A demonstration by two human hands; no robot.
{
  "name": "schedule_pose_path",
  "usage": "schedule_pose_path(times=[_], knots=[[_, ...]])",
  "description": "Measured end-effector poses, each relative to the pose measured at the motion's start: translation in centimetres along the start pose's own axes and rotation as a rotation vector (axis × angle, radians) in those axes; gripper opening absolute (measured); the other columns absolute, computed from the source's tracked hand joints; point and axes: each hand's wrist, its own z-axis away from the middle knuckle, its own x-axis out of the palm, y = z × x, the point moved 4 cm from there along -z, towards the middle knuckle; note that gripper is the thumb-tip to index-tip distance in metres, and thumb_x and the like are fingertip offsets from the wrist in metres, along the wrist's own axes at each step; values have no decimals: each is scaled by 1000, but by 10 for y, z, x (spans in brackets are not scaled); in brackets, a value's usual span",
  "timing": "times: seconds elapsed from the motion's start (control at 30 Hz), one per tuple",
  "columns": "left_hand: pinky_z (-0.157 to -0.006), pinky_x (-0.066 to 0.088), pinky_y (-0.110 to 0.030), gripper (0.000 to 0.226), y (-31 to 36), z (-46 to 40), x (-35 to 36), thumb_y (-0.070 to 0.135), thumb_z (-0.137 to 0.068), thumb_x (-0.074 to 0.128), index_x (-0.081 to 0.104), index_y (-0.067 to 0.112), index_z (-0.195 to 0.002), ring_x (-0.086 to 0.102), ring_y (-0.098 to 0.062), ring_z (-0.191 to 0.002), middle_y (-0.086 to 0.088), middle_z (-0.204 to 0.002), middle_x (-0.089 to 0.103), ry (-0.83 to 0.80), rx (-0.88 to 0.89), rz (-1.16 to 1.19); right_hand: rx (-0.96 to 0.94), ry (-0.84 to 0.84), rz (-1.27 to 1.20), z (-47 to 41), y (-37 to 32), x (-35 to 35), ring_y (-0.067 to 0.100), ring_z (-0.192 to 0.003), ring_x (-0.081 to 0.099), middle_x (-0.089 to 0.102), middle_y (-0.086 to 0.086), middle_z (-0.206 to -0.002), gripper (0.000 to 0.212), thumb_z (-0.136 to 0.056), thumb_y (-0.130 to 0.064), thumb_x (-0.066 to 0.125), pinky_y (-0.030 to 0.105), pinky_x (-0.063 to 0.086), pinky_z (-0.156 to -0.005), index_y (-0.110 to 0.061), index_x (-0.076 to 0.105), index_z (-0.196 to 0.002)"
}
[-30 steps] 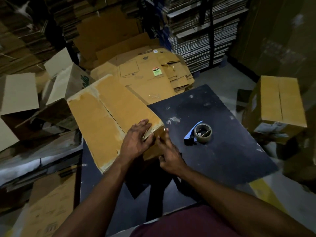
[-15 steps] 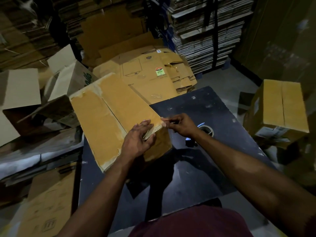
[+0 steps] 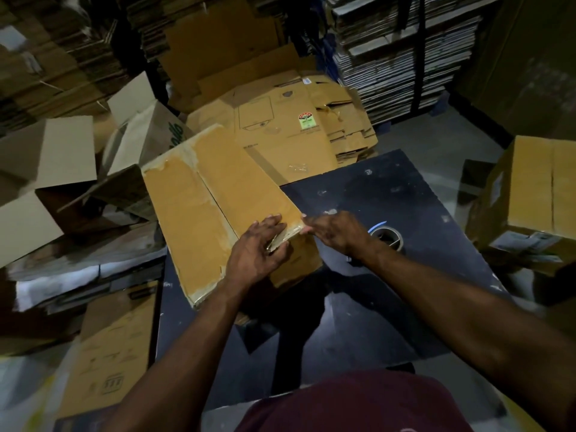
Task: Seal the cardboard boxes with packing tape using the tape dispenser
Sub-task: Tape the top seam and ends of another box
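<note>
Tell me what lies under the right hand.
Under the right hand lies the dark table; its fingertips touch the box corner. The wrist partly covers the tape dispenser.

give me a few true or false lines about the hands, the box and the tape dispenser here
1. The left hand lies on the brown cardboard box. True.
2. The right hand holds the blue-handled tape dispenser. False: the dispenser lies on the dark table top behind that hand, which touches the box's near corner.
3. The box stands on the floor. False: it rests on the table.
4. Flattened brown cartons are piled beyond the table. True.
</note>
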Motion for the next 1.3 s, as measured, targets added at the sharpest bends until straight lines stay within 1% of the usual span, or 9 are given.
schedule_pose_path(times=[0.13, 0.3, 0.43, 0.57, 0.7, 0.9, 1.03, 1.13, 1.3], knots=[[-123, 36, -39, 52, 1, 3, 4, 45, -98, 63, 65, 16, -142, 48, -13, -144, 0, -153, 55, 7, 9, -110, 9, -31, -64, 6, 1, 4, 20, -83, 75, 76, 0, -118, 34, -100, -23, 59, 24, 46, -63, -18, 69, -132], [-122, 37, -37, 60, -1, 5, 6, 55, -101, 55, 60, 16, -146, 43, -12, -147, 0, -156, 50, -7, 7, -128, 29, 48, -208, 16, 1, 1, 13, -81, 74, 78, -3, -111, 48, -94, -7, 73, 31, 61, -68, -12, 61, -140], [-122, 38, -38, 53, 0, 6, 9, 45, -101, 64, 60, 16, -146, 43, -12, -148, 0, -156, 51, 0, -7, -145, 9, 113, -147, 16, 0, 8, 13, -71, 72, 78, -2, -106, 50, -89, -5, 78, 26, 60, -63, -12, 64, -137], [-121, 39, -34, 55, 3, 8, 10, 52, -102, 54, 61, 19, -145, 44, -10, -146, 1, -156, 52, 34, -2, -204, 47, 225, -123, 22, -7, 13, 10, -74, 68, 78, -1, -100, 43, -88, -22, 84, 22, 56, -69, -12, 72, -128], [-121, 36, -32, 63, 0, 7, 12, 61, -103, 45, 59, 17, -147, 42, -10, -147, -2, -156, 50, 25, 40, -252, 156, 179, -205, 21, -8, 10, 11, -83, 72, 78, 0, -110, 54, -83, -45, 82, 21, 56, -76, -16, 72, -128], [-120, 37, -33, 50, 4, 8, 15, 47, -107, 52, 60, 16, -146, 43, -13, -145, -5, -153, 53, 73, 62, -300, 220, 217, -167, 20, -11, 19, 16, -82, 71, 77, 2, -104, 39, -92, -36, 77, 32, 60, -70, -15, 73, -125], [-121, 38, -33, 46, 7, 11, 12, 36, -107, 52, 58, 17, -148, 44, -14, -147, -5, -156, 51, 68, 61, -268, 254, 235, -219, 21, -13, 9, -3, -72, 62, 79, 1, -106, 42, -88, -38, 81, 25, 58, -72, -17, 74, -124], [-121, 36, -32, 49, 7, 10, 12, 44, -107, 52, 59, 16, -147, 46, -16, -146, -6, -154, 53, 69, 55, -265, 263, 204, -220, 17, -15, 5, 5, -80, 72, 79, 0, -106, 37, -94, -44, 73, 31, 60, -78, -20, 76, -122], [-120, 41, -41, 61, 7, 9, 13, 56, -107, 37, 57, 16, -149, 45, -19, -147, -6, -156, 50, 6, 32, -267, 273, 95, -203, 19, -22, 6, -13, -69, 62, 80, -4, -98, 39, -95, -8, 72, 13, 55, -69, -15, 68, -134]])
